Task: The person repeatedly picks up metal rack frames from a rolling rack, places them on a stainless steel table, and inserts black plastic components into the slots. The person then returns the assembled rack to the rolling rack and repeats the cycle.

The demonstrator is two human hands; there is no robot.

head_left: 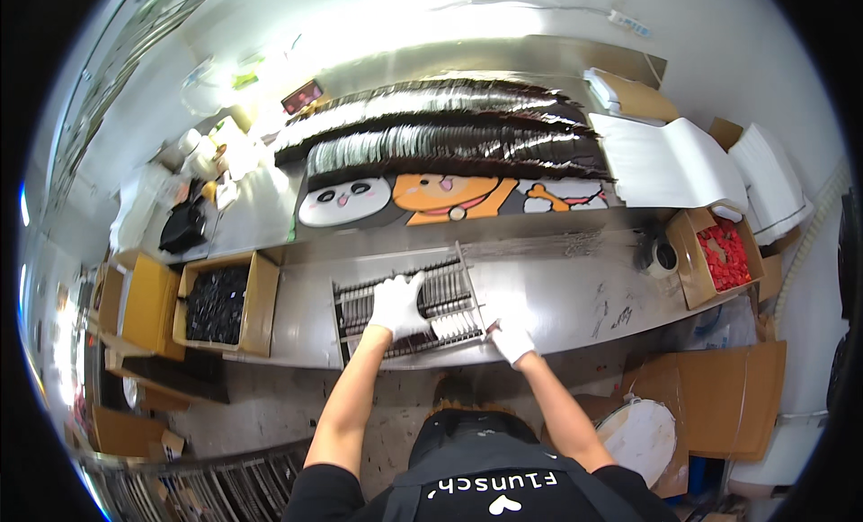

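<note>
A metal slotted rack (452, 293) lies on the steel table (557, 288) in front of me, holding rows of thin dark parts. My left hand (398, 306), in a white glove, rests flat on the rack's middle rows. My right hand (511, 339), also gloved in white, sits at the rack's near right corner by the table's front edge; whether it pinches anything is too small to tell. A pale strip (454, 326) lies on the rack between my hands.
A cardboard box of black parts (217, 303) stands to the left, a box of red parts (725, 254) to the right. Long rows of shiny dark pieces (440, 131) lie on a cartoon-printed mat (431, 198) behind. White sheets (670, 162) are stacked at back right. Cardboard (728, 396) lies on the floor.
</note>
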